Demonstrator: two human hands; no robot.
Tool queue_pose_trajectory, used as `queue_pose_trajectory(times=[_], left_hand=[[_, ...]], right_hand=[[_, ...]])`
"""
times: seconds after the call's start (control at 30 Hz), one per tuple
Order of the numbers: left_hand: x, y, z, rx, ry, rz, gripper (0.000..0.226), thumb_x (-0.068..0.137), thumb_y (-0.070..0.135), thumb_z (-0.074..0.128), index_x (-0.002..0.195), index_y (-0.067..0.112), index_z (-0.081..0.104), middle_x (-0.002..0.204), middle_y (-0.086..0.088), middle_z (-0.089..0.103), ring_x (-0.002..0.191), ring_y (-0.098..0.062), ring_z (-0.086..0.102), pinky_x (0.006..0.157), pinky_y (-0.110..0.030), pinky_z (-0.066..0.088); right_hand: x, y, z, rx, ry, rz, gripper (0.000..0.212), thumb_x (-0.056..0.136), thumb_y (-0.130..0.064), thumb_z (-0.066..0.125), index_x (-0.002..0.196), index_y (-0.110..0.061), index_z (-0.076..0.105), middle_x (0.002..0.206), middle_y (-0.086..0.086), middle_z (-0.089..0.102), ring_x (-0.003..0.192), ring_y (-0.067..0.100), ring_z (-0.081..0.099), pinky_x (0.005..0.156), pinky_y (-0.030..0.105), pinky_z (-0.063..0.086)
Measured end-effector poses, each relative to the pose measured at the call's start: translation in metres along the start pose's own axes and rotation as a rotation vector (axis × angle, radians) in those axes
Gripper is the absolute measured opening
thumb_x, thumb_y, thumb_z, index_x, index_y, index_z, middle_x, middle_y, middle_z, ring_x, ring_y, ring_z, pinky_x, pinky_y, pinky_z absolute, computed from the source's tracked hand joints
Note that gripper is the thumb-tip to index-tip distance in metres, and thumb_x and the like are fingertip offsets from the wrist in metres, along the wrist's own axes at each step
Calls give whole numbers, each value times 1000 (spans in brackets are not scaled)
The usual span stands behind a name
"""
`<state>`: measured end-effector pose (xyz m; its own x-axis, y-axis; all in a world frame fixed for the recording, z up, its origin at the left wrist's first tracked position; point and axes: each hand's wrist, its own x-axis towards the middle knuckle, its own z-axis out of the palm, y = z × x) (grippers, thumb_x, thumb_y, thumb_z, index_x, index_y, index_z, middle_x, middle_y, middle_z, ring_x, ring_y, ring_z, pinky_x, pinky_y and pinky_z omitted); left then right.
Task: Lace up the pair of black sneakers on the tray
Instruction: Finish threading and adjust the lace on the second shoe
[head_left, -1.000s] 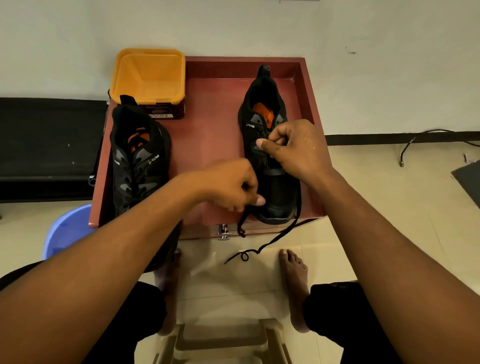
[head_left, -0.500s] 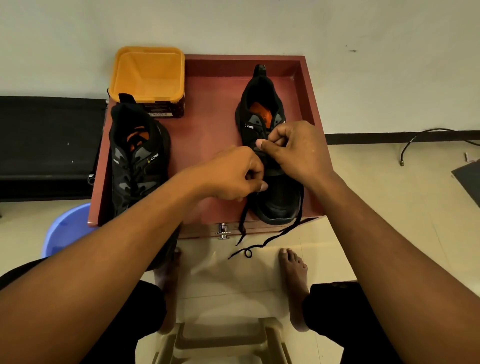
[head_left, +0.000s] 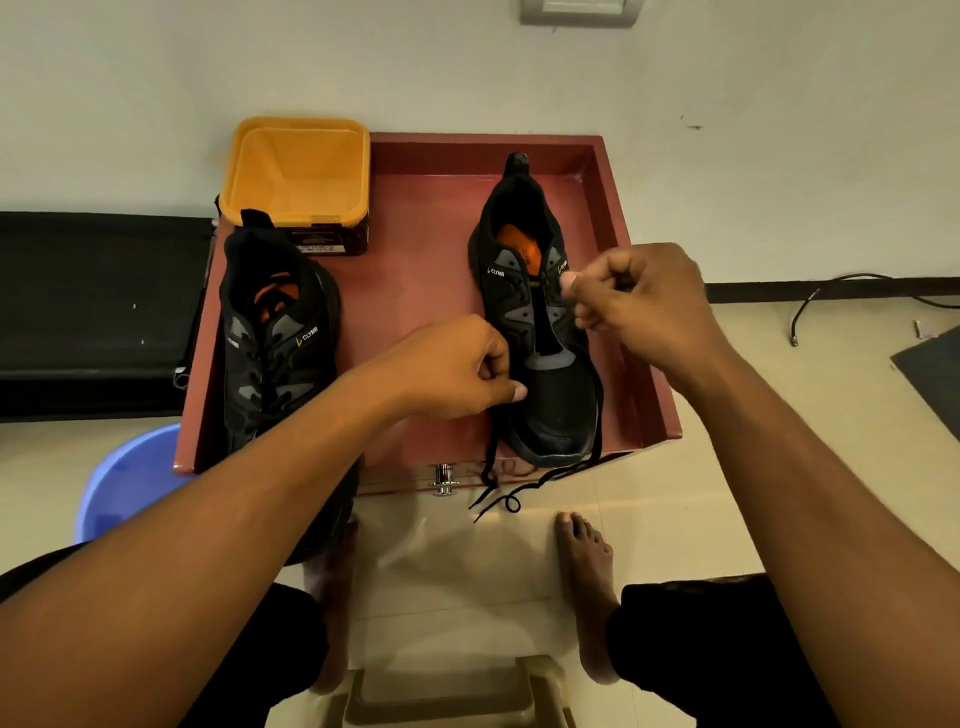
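At the far left a blue basin (head_left: 124, 478) stands on the floor. Behind it, a yellow tub (head_left: 298, 171) sits at the back left corner of the red tray (head_left: 431, 291). The left sneaker (head_left: 270, 353) lies along the tray's left side, already with laces in it, and my arm hides its toe. My left grip (head_left: 452, 371) is closed with curled fingers on the black lace (head_left: 491, 452), just beside the toe of the right sneaker (head_left: 540, 332). This sneaker lies in the right half of the tray with its heel to the wall. Both lace ends hang over the tray's front edge. My right grip (head_left: 639, 301) is narrow and pinches the lace at the upper eyelets on the sneaker's right side. A cable (head_left: 831, 296) lies on the floor at the far right.
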<state>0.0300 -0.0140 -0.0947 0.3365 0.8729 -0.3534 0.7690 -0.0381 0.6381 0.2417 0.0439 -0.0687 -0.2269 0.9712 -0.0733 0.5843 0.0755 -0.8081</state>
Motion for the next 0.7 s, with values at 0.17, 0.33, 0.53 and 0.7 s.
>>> queue_pose_trajectory(times=[0.17, 0.33, 0.53, 0.7], left_hand=[[6, 11, 5, 22, 257, -52, 39, 92, 56, 68, 74, 21, 63, 60, 6, 59, 56, -10, 56, 54, -28, 38], [8, 10, 8, 75, 243, 23, 34, 95, 28, 65, 64, 21, 54, 59, 3, 55, 55, -16, 54, 53, -29, 34], [5, 6, 1, 53, 96, 56, 34, 95, 29, 68, 62, 22, 59, 63, 1, 62, 60, -19, 58, 57, -35, 45], [3, -1, 6, -86, 123, -24, 19, 91, 25, 71, 73, 21, 66, 64, 5, 65, 60, -14, 60, 60, -32, 49]], right_hand=[[-12, 2, 4, -83, 9, -10, 23, 87, -46, 80, 86, -24, 75, 75, -6, 73, 72, 7, 71, 72, 28, 60], [-5, -2, 41, -209, 83, -66, 17, 89, -45, 78, 90, -29, 73, 75, -12, 69, 68, 4, 67, 69, 36, 63], [0, 0, 48, -311, 108, -62, 13, 90, -41, 79, 90, -29, 73, 78, -13, 68, 72, 4, 66, 68, 32, 58], [2, 6, 23, -95, 77, -2, 15, 91, -36, 79, 83, -23, 76, 76, -4, 73, 70, 8, 70, 70, 29, 60]])
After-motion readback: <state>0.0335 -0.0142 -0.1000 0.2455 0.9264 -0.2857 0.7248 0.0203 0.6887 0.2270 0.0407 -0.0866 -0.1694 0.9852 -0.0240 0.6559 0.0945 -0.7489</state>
